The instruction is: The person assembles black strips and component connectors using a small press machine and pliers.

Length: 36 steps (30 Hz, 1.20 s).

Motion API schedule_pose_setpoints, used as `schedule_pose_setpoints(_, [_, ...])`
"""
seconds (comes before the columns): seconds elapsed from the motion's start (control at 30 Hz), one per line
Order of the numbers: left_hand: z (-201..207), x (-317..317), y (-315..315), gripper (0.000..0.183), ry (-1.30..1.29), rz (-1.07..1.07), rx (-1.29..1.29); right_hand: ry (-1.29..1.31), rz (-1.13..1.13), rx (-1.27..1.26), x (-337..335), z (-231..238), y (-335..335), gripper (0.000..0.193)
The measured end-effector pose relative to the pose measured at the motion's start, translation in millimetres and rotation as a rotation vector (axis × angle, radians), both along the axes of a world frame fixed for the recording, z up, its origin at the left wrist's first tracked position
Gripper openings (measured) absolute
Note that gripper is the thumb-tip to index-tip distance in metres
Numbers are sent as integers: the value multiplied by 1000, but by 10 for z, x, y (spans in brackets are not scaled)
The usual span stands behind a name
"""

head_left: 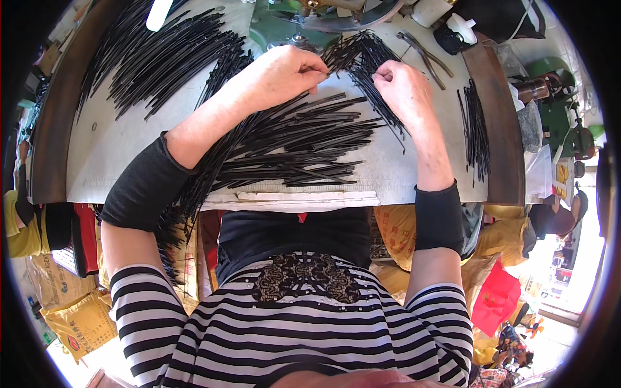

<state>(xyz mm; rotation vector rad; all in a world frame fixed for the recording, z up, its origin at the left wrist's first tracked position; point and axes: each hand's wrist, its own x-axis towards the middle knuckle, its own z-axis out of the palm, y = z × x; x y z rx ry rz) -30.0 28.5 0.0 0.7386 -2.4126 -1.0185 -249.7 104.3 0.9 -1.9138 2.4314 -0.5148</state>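
Left hand [288, 71] and right hand [404, 87] pinched shut on black rods [359, 55] at table's [110, 149] far edge, main rod pile [291, 145] beneath the wrists, near front edge

Thin rods [291, 139] all black, spread over a pale grey bench [110, 149] with dark brown side edges. Shirt [291, 336] black-and-white horizontal stripes with a black lace patch; arm sleeves [143, 184] plain black. Machine base [275, 26] green, sacks [77, 320] below yellow, bag [495, 297] red.
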Motion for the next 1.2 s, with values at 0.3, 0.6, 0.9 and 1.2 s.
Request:
schedule_pose_setpoints(0.3, [-150,209,-146,29,57,9,95,-9,-72,0,35,158,237,13])
schedule_pose_setpoints(0.6, [-45,232,-109,31,82,44,255,2,-61,22,-16,119,194,14])
schedule_pose_setpoints(0.9, [-51,211,-114,29,109,0,408,-154,-84,28,-47,124,258,15])
schedule_pose_setpoints(1.2, [-78,205,-143,28,251,-69,443,-453,-13,-15,-165,42,340,13])
